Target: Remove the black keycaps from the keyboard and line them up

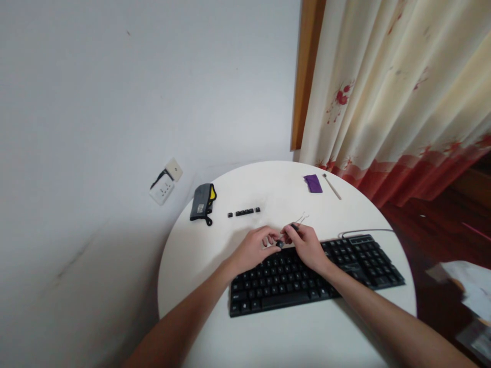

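A black keyboard (284,301) lies on the round white table, and both hands are over its back edge. My left hand (257,248) is closed, pinching a small black keycap (280,245) between thumb and fingers. Just beside it, my right hand (305,243) is closed around a wire keycap puller (294,226), whose black grip shows at the fingers and whose thin wire loops point away from me. The fingertips of the two hands nearly meet. Beyond them, several loose black keycaps (244,212) stand in a row on the table.
A grey pouch (201,202) with a yellow inside is at the table's left edge. Toward the back right lie a purple cloth (313,183) and a slim brush (332,186). The keyboard cable (364,230) runs off to the right. A wall socket (163,189) and a curtain (368,102) border the table.
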`<state>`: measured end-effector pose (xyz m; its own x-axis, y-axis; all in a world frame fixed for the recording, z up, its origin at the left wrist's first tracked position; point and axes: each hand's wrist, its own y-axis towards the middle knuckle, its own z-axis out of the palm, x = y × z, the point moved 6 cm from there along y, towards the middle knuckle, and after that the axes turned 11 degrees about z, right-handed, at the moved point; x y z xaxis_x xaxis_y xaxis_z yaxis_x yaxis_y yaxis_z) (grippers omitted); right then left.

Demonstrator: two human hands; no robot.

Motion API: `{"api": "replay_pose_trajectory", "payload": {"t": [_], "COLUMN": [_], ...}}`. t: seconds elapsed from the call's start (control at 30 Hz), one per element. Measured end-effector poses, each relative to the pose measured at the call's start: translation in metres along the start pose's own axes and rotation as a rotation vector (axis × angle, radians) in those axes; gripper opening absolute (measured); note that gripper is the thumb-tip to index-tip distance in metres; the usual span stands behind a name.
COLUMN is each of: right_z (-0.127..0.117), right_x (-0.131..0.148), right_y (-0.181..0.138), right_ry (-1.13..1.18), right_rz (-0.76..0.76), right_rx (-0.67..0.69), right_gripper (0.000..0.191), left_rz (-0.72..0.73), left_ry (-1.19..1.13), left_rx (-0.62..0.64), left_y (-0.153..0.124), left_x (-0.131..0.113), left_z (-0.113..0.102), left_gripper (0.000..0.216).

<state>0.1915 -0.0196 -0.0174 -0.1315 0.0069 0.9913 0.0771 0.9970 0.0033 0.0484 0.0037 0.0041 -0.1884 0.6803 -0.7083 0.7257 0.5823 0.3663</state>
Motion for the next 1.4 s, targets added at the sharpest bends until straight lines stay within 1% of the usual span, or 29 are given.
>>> {"api": "replay_pose_trajectory", "payload": {"t": [0.1, 0.27, 0.4, 0.57, 0.7, 0.8, 0.9, 1.0, 1.07, 1.13, 1.2, 1.27, 1.4], "right_z": [0.000, 0.001, 0.000, 0.001, -0.001, -0.004, -0.003, 0.003, 0.005, 0.005, 0.004, 0.003, 0.006], "right_x": [-0.005, -0.014, -0.011, -0.006, -0.010, -0.012, -0.009, -0.002, 0.004, 0.010, 0.013, 0.016, 0.022], "right_y": [0.003, 0.007, 0.006, 0.003, 0.006, 0.008, 0.006, -0.001, -0.005, -0.009, -0.010, -0.011, -0.014], "right_ry": [0.003, -0.001, -0.022, -0.022, 0.002, 0.000, -0.057, -0.166, -0.201, -0.192, -0.177, -0.192, -0.288], "right_rz": [0.032, 0.120, 0.095, 0.045, 0.080, 0.096, 0.081, 0.011, -0.061, -0.124, -0.159, -0.188, -0.255], "right_rx": [-0.007, 0.048, 0.036, 0.039, 0.027, 0.010, 0.022, 0.063, 0.048, 0.023, 0.028, 0.048, 0.103], "right_gripper": [0.038, 0.041, 0.039, 0.039, 0.042, 0.044, 0.042, 0.039, 0.033, 0.026, 0.026, 0.027, 0.023], "left_rz": [0.053, 0.193, 0.238, 0.272, 0.302, 0.276, 0.192, 0.067, 0.019, 0.018, 0.039, 0.041, -0.015], "left_ry": [0.039, 0.159, 0.221, 0.173, 0.110, 0.074, -0.007, -0.079, -0.082, -0.070, -0.059, -0.044, -0.010], "left_rx": [0.002, 0.054, 0.056, 0.050, 0.059, 0.031, -0.013, -0.097, -0.149, -0.171, -0.169, -0.182, -0.234], "left_y": [0.001, 0.001, 0.001, 0.000, 0.000, 0.001, 0.002, 0.002, 0.002, 0.002, 0.001, 0.000, -0.003], "left_x": [-0.004, -0.012, -0.016, -0.017, -0.016, -0.015, -0.011, -0.003, 0.001, 0.003, 0.002, 0.003, 0.009], "left_z": [-0.001, 0.000, 0.000, 0.001, 0.002, 0.002, 0.000, -0.006, -0.010, -0.013, -0.013, -0.013, -0.014], "left_gripper": [0.017, 0.015, 0.019, 0.017, 0.014, 0.012, 0.010, 0.012, 0.015, 0.016, 0.016, 0.018, 0.025]}}
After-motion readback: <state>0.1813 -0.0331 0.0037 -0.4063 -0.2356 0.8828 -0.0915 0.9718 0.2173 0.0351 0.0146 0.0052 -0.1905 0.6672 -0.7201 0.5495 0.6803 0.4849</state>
